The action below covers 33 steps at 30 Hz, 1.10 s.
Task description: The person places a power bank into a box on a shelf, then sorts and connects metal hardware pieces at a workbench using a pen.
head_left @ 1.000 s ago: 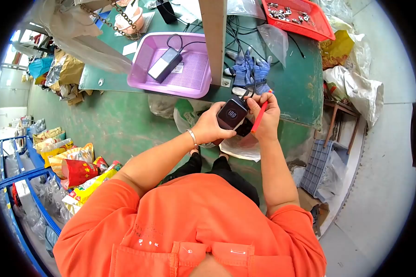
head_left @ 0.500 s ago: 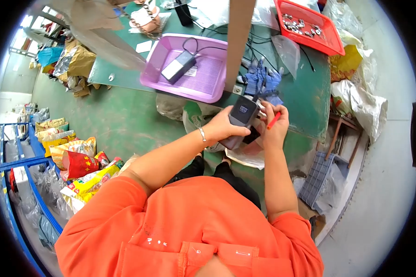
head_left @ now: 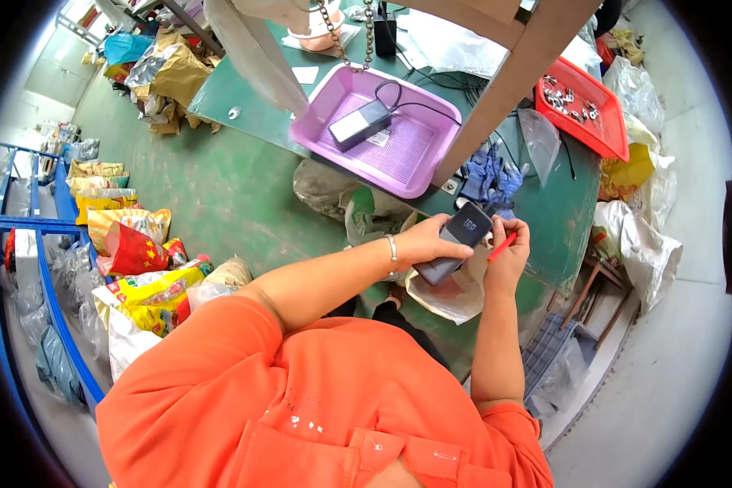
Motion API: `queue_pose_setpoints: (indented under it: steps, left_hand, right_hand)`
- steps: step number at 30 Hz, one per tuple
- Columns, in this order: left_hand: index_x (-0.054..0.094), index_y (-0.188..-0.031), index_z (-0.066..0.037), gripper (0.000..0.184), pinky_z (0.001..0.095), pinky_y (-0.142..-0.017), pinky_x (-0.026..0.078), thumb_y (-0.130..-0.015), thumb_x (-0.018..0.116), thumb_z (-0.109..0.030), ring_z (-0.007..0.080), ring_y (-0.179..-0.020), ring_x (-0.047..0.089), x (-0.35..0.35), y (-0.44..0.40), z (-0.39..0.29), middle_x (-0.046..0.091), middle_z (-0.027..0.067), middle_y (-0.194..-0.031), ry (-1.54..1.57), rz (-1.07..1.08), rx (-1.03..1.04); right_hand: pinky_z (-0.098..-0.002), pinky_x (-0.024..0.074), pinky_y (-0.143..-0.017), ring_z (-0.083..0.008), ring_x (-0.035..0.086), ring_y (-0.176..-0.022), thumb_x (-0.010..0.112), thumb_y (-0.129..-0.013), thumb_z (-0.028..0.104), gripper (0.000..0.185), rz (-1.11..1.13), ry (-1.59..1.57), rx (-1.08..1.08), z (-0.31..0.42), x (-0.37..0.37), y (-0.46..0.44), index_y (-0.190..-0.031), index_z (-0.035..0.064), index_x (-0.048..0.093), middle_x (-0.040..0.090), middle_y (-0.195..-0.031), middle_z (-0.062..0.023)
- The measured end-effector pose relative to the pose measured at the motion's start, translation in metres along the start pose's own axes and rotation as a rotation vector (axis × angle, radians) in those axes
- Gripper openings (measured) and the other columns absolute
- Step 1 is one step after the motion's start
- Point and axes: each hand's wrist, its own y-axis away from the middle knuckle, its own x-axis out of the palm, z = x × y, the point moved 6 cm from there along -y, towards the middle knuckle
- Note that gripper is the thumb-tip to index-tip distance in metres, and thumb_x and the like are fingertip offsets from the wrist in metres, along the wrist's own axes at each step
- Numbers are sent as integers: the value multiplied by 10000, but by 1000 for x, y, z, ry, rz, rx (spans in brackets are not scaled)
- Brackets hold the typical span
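Note:
My left hand is wrapped round a dark power bank with a lit number on its display, held tilted just in front of the table edge. Between the fingers of my right hand is a red pen. Those fingertips are close to the power bank's upper end, where a cable seems to meet it; whether they touch the plug I cannot tell. Beyond my hands lies a blue bundle, perhaps gloves. Another power bank, with a cable, rests in the purple basket.
A green table bears a red tray of small metal parts. A wooden post slants up beside the basket, and chains hang near it. Below my hands is a white bag. Blue racking and filled sacks stand left.
The view has shifted, so the table and basket appear further right and lower. The power bank is tilted more to the right, and its lit number shows more clearly. Both hands keep their hold.

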Motion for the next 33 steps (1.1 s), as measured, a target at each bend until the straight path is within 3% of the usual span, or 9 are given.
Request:
queue_pose_setpoints:
  steps: [2,6,10,11,13,17,27,29,33]
  left_hand:
    - [394,-1240,27,829,319,-840,452,-611,842,-278,195,-968,553,-4,-3,0,549,129,-1084,-71,-21,30]
    - [409,-1213,43,843,301,-795,472,-556,847,-253,198,-904,578,-9,-3,0,574,138,-1023,-177,-108,123]
    - [421,-1214,48,846,302,-790,473,-555,843,-273,195,-898,578,-12,-2,1,579,141,-1024,-205,-125,146]
    - [416,-1228,50,808,302,-801,470,-620,815,-301,192,-915,574,-12,0,0,574,147,-1051,-284,-113,148]
    - [410,-1241,52,772,303,-813,468,-685,787,-329,190,-932,571,-10,3,-4,568,152,-1079,-360,-98,145]
    - [543,-1103,-45,525,269,-659,508,-908,444,-522,130,-747,616,-3,-1,14,625,55,-910,114,38,-67]
    - [504,-1210,-105,569,366,-716,542,-923,327,-564,204,-834,635,0,7,22,619,112,-980,691,142,-288]
    - [490,-1237,-64,622,345,-631,531,-922,314,-571,233,-708,613,4,8,21,611,109,-876,740,210,-277]
    - [474,-1254,-51,693,320,-614,495,-898,304,-621,253,-673,588,8,10,20,591,156,-847,791,292,-266]
  right_hand:
    - [-200,431,-583,-87,511,-652,581,-880,41,137,-19,100,-42,0,-1,-5,-842,49,449,613,-956,-94]
    - [-218,456,-634,-128,571,-711,611,-849,8,156,64,-86,82,19,13,-6,-813,45,464,609,-843,-87]
    - [-224,463,-645,-142,586,-727,627,-826,-20,175,80,-101,151,14,13,-8,-812,50,468,602,-796,-73]
    - [-224,463,-645,-142,586,-727,627,-826,-20,175,83,-99,152,9,11,-10,-812,50,468,602,-796,-73]
    - [-180,378,-523,-84,578,-676,642,-835,61,176,110,-92,96,3,9,-12,-820,105,473,646,-804,-45]
    - [-182,369,-488,-78,579,-656,652,-829,72,175,61,32,158,0,10,-13,-801,120,486,648,-793,-31]
    - [-217,469,-610,-111,578,-728,588,-868,37,122,84,-128,177,24,27,-4,-868,42,467,653,-899,-119]
    - [-224,478,-618,-113,581,-736,582,-870,33,119,84,-135,166,24,27,-3,-866,39,464,656,-907,-127]
    - [-236,492,-626,-111,581,-744,573,-873,28,117,97,-119,133,28,28,-1,-872,44,457,651,-931,-129]
